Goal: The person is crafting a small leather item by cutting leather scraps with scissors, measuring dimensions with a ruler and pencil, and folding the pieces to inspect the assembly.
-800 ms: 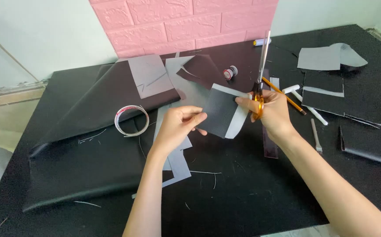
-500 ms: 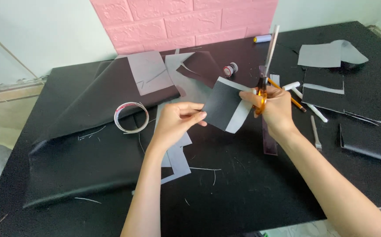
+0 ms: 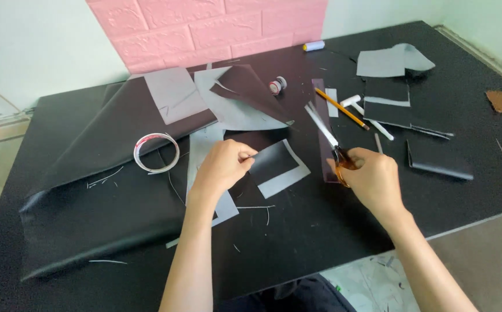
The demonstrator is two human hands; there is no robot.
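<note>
The right hand (image 3: pixel 372 179) hides the scissors' (image 3: pixel 326 136) orange handles.

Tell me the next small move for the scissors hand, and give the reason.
Probably bring the scissors back to the edge of the dark piece. The left hand pinches that piece above the table, while the right hand holds the scissors off to the side, blades pointing away and clear of it.
</note>
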